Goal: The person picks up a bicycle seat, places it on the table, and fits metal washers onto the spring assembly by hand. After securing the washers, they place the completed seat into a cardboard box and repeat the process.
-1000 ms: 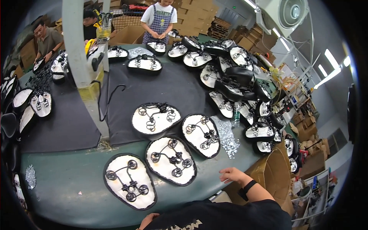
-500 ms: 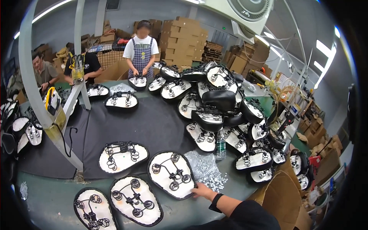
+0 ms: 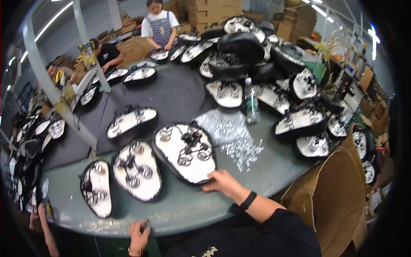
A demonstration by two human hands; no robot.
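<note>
My right hand (image 3: 225, 184) has its fingers closed on the near right edge of an upside-down bicycle saddle (image 3: 175, 156), whose white underside carries black coil springs. Level with the table's front edge, my left hand (image 3: 139, 235) is loosely bent, thumb and fingers apart, and no object shows in it. Just left of the held saddle lies a second upturned saddle (image 3: 143, 182), with a third saddle (image 3: 104, 199) beyond it to the left. Shiny small metal parts (image 3: 243, 154) spill out of a clear plastic bag (image 3: 220, 124) beside the held saddle.
Piled saddles (image 3: 242, 47) fill the far right, with a water bottle (image 3: 251, 103) before them. An open cardboard box (image 3: 329, 192) stands at the right. A metal post (image 3: 70, 113) rises at left. Co-workers sit or stand across the table; another person's arm (image 3: 46, 227) shows at lower left.
The view has tipped downward and shifted, so the saddles sit differently in the picture. My left hand has come into view at the lower edge. My right hand stays on the same saddle.
</note>
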